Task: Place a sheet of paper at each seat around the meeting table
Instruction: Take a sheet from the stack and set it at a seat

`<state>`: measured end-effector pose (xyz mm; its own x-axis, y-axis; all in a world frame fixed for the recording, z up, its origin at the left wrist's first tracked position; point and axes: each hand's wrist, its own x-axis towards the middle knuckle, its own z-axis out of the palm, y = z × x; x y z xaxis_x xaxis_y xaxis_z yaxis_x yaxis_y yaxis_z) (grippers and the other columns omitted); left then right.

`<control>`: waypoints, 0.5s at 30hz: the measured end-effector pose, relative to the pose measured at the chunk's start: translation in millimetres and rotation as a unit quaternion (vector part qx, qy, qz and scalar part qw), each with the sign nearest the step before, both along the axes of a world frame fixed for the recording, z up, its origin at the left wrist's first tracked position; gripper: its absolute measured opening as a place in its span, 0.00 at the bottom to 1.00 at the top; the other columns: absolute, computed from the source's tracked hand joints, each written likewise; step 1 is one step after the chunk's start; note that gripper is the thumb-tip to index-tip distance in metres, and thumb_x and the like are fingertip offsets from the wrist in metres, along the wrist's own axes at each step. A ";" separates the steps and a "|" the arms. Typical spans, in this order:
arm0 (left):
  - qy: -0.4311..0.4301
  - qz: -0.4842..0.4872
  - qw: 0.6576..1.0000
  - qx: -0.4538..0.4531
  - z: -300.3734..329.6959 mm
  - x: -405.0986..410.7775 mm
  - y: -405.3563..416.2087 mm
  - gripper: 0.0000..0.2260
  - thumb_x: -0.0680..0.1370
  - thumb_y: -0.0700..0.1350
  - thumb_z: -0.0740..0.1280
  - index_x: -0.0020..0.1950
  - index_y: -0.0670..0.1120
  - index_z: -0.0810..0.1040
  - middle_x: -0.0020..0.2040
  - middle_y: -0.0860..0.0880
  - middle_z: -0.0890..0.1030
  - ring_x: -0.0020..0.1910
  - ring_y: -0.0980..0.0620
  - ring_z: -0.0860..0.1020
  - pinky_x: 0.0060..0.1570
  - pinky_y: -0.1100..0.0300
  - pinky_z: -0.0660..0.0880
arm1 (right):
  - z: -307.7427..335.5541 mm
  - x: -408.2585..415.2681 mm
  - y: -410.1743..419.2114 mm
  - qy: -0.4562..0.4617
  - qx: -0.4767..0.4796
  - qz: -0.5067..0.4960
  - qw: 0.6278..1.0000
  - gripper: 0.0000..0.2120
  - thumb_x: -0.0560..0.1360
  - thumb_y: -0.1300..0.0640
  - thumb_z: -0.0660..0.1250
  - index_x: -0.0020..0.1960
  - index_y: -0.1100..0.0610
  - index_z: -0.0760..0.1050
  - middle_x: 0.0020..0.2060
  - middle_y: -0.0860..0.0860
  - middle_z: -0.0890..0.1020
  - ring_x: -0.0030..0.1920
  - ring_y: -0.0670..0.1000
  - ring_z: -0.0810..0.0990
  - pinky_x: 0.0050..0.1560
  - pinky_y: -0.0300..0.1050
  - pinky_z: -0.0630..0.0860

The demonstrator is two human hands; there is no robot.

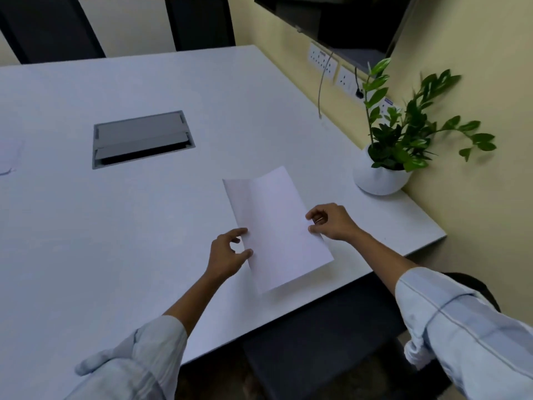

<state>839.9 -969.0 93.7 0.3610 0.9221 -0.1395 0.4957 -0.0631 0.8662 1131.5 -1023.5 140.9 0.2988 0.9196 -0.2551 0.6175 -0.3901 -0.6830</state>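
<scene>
White creased sheet of paper (277, 226) lies on the pale grey meeting table (115, 226) near its right edge, above a dark chair seat (317, 327). Left hand (227, 252) pinches its left edge between thumb and forefinger; right hand (331, 222) pinches the right edge. White round potted plant (380, 177) stands nearby.

potted plant (403, 140) by wall, perhaps a screen (331, 18) above.

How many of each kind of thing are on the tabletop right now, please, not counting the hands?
Sheets of paper: 2, one held, one at the left edge
Potted plant: 1
Cable hatch set in the table: 1
Total: 4
</scene>
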 end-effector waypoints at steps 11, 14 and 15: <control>0.163 -0.138 0.976 -0.043 -97.2 34.9 38.8 0.40 0.70 0.47 0.75 0.77 0.46 0.60 0.75 0.46 0.65 0.73 0.45 0.59 0.72 0.50 0.64 | -119.5 30.0 32.8 -0.027 -0.062 -0.036 0.997 0.15 0.67 0.64 0.76 0.52 0.53 0.82 0.44 0.51 0.83 0.34 0.45 0.79 0.43 0.33 0.76; 0.274 -0.190 0.943 0.005 -110.4 36.0 41.9 0.43 0.69 0.54 0.75 0.79 0.47 0.56 0.80 0.44 0.54 0.75 0.39 0.55 0.72 0.47 0.61 | -136.0 32.9 31.3 -0.044 -0.082 -0.025 0.995 0.17 0.68 0.61 0.76 0.55 0.52 0.80 0.49 0.53 0.83 0.39 0.49 0.80 0.49 0.43 0.80; 0.304 -0.203 0.931 0.015 -113.6 36.4 40.2 0.44 0.70 0.56 0.73 0.79 0.49 0.54 0.81 0.42 0.47 0.76 0.37 0.53 0.72 0.46 0.59 | -140.1 32.6 29.4 -0.062 -0.085 -0.012 0.994 0.18 0.68 0.60 0.76 0.57 0.53 0.80 0.52 0.54 0.83 0.44 0.50 0.80 0.51 0.45 0.79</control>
